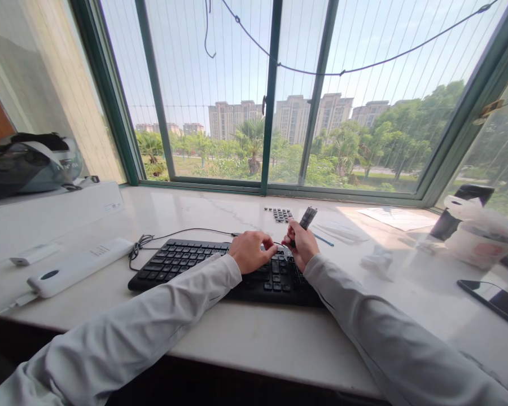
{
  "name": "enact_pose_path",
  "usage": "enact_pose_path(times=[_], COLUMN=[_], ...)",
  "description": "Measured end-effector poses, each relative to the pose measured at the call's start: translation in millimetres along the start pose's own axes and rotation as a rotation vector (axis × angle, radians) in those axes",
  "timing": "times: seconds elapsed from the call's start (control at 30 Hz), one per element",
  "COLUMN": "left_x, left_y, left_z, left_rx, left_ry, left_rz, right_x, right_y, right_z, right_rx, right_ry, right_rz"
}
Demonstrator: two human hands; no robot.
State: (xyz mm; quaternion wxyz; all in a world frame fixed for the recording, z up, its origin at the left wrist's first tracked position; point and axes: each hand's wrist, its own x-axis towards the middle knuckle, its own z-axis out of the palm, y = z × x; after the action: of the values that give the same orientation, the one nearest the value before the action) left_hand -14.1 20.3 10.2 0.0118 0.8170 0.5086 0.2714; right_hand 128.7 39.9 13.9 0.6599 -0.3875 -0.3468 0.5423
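Grey sleeves overlap a keyboard beneath left fingers, hold unclear; right fingers grip a dark object.

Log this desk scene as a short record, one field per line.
Left hand: over the keyboard; contact with keys unclear
Right hand: holding a dark tool, at the keyboard's right part
Keyboard: black, flat on the pale countertop
Small dark pieces: keycap-like, laid out in rows behind the keyboard
Blue rod: on the countertop, beyond the right hand
Left side: white device, helmet
Right side: dark phone-like slab, white paper
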Motion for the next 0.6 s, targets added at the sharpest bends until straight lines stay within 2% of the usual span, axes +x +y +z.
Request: enact_pose_path(times=[0.3,0.5,0.6], left_x=[1.8,1.2,1.2], left_y=[-2.9,0.8,-1.0], left_z=[-1.8,-2.9,-0.2], left_rx=[0.009,-0.103,-0.158], left_ry=[-0.07,-0.112,-0.111], left_rz=[-0.004,0.091,0.113], right_x=[-0.9,4.6,4.6], right_y=[6.5,6.1,6.6], right_z=[0.3,-2.9,-1.8], right_rx=[-0.082,0.045,0.099], right_ry=[-0.084,-0.214,-0.216], right_rz=[-0.03,0.009,-0.006])
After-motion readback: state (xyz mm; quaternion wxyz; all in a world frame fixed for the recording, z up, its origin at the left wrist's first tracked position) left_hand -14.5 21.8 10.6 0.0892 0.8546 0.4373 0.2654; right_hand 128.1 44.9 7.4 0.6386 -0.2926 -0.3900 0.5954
